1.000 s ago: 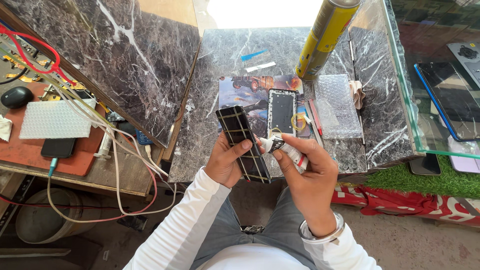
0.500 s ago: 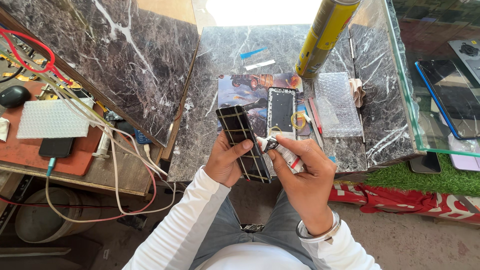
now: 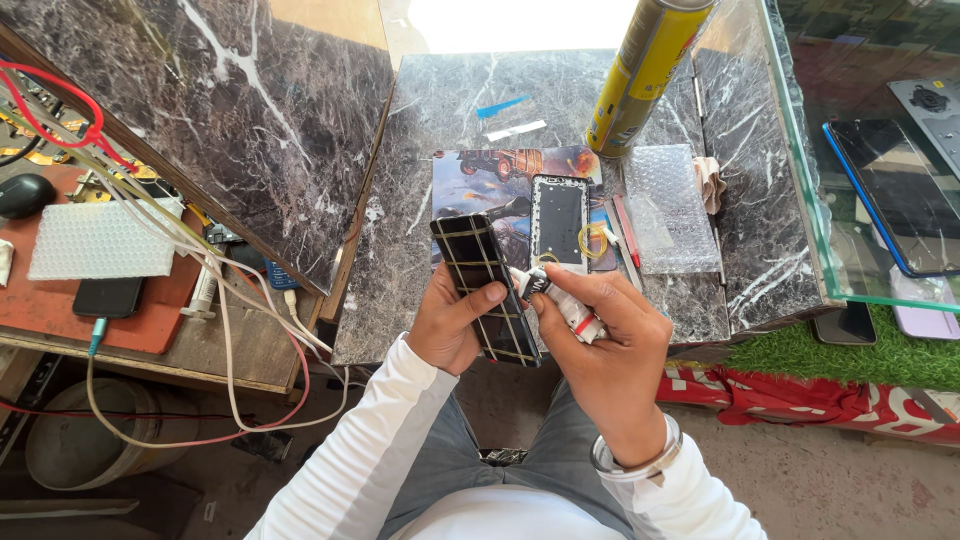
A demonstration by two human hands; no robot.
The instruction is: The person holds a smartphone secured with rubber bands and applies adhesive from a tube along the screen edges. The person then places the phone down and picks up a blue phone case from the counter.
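Note:
My left hand grips a black phone screen panel with pale lines across its back, held upright over the table's front edge. My right hand is closed on a small white glue tube, whose tip points at the panel's right edge. Just beyond, a phone frame lies face up on a picture-printed mat on the dark marble table.
A yellow spray can stands at the back. Bubble wrap and a cloth lie right of the mat. A glass case with phones is on the right. A cluttered bench with red and white cables is on the left.
Both hands stay in place with the panel and tube; the tube's tip has shifted slightly along the panel's edge.

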